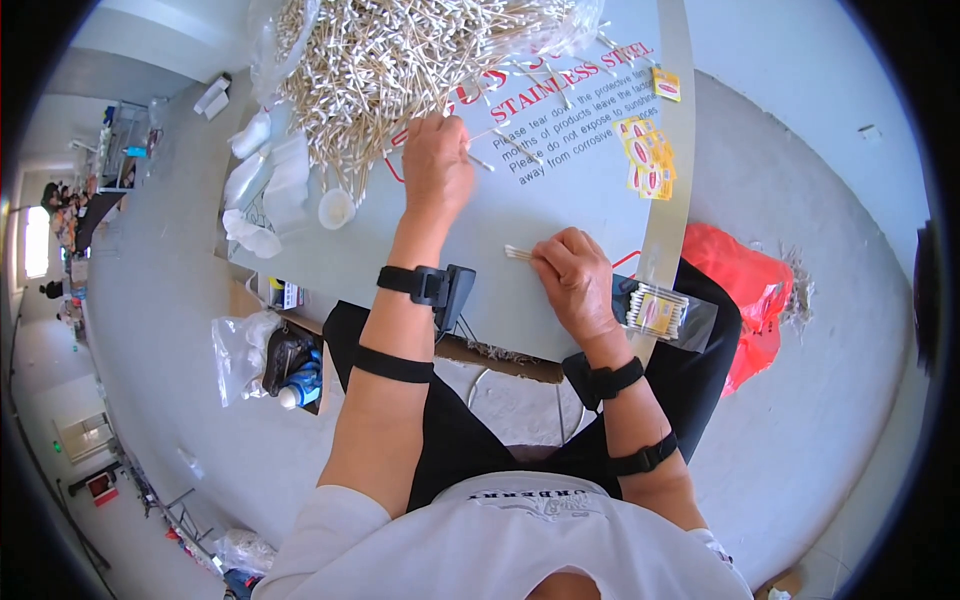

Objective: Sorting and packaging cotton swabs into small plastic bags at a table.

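A big heap of cotton swabs covers the far left of the metal-topped table. At the heap's near right edge is my left hand, its fingers closed in a pinch; a thin swab stick pokes out to the right of them. My right hand is nearer to me and further right, above the tabletop. Between its thumb and fingers it pinches a small bundle of cotton swabs, white tips pointing left. Beside my right wrist, at the table's edge, lies a transparent packet of swabs with a yellow card inside.
Yellow cards lie in a loose stack at the right, with another card beyond. White plastic pieces and a small round white cup are left of my left hand. A red bag stands on the floor at right.
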Tool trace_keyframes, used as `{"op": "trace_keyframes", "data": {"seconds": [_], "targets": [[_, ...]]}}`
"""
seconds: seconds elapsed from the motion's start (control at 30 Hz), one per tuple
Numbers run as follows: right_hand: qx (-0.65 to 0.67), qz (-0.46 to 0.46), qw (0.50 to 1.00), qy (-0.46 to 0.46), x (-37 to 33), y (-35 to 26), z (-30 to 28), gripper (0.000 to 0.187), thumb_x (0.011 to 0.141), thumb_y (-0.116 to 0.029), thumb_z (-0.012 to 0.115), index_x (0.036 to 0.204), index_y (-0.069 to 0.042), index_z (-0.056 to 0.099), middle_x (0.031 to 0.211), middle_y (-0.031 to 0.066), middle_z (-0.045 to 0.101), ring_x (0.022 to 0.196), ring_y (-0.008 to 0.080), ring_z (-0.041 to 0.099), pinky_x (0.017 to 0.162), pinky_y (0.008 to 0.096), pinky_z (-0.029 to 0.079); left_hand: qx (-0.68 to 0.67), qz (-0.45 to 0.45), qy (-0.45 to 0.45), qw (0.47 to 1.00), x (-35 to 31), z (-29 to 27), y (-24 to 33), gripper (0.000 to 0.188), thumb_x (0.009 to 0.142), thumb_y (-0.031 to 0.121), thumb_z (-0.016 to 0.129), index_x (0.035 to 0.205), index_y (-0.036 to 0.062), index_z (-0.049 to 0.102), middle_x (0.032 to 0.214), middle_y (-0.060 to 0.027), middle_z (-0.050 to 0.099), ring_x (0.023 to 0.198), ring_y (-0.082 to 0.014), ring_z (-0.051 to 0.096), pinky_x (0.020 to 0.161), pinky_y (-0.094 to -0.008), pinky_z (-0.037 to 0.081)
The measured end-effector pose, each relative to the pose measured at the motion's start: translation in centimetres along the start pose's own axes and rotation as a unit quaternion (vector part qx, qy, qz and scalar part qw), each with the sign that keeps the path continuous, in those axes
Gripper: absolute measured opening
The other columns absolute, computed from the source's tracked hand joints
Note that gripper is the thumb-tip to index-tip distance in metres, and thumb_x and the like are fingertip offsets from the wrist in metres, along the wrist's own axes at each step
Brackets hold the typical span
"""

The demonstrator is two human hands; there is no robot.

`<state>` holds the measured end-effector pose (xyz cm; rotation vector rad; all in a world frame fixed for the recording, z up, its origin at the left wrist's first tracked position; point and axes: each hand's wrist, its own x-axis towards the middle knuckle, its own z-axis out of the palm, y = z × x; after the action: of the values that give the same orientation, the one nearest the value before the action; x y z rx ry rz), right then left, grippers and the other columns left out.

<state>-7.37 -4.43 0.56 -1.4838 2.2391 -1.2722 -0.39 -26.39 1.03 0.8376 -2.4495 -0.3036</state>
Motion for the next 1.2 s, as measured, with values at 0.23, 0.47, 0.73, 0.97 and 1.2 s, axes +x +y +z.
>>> {"op": "trace_keyframes", "data": {"seconds": [0.23,0.47,0.73,0.97,1.2], "targets": [[0.013,-0.008,1.000,0.004,-0.1,-0.2,0.2,0.009,0.075,-0.006,0.069,0.080,-0.005,0.062,0.078,0.0091,0.054,0.077,0.0301,0.057,0.068,0.0409,0.047,0.030,0.103,-0.048,0.993,-0.1,-1.4,-1.3,0.016,0.069,0.000,0.069,0.081,0.0093,0.063,0.090,-0.0054,0.058,0.095,-0.0291,0.052,0.081,-0.0421,0.043],[-0.005,-0.012,1.000,-0.007,-0.8,0.2,0.4,0.008,0.075,-0.006,0.068,0.080,-0.006,0.062,0.078,0.0091,0.054,0.075,0.0302,0.056,0.068,0.0414,0.047,0.018,0.130,-0.174,0.976,-3.4,0.2,4.5,0.012,0.072,-0.001,0.065,0.079,0.0068,0.060,0.091,-0.0065,0.055,0.095,-0.0294,0.051,0.082,-0.0404,0.044],[-0.004,-0.016,0.999,-0.035,-0.2,-0.5,-0.2,0.009,0.074,-0.005,0.068,0.081,-0.005,0.063,0.081,0.0098,0.056,0.076,0.0308,0.057,0.068,0.0419,0.048,-0.107,0.001,-0.190,0.976,-2.3,-1.4,2.1,0.015,0.072,0.005,0.072,0.083,0.0062,0.061,0.099,-0.0084,0.058,0.099,-0.0315,0.052,0.085,-0.0394,0.044],[0.035,0.045,0.996,-0.063,8.6,-0.4,-2.3,0.021,0.079,-0.014,0.071,0.094,0.000,0.065,0.081,0.0168,0.064,0.075,0.0351,0.063,0.069,0.0421,0.051,0.099,-0.040,-0.078,0.991,1.0,-0.4,-1.9,0.038,0.076,0.015,0.075,0.112,0.0102,0.064,0.126,-0.0105,0.052,0.123,-0.0321,0.042,0.096,-0.0522,0.037],[-0.047,0.008,0.997,-0.063,18.6,1.6,2.4,0.028,0.079,-0.025,0.073,0.096,-0.003,0.067,0.093,0.0183,0.066,0.086,0.0372,0.064,0.078,0.0436,0.052,0.063,-0.079,-0.047,0.994,0.0,0.7,-3.8,0.044,0.077,0.015,0.073,0.119,0.0088,0.060,0.137,-0.0083,0.046,0.132,-0.0335,0.036,0.103,-0.0535,0.030]]}}
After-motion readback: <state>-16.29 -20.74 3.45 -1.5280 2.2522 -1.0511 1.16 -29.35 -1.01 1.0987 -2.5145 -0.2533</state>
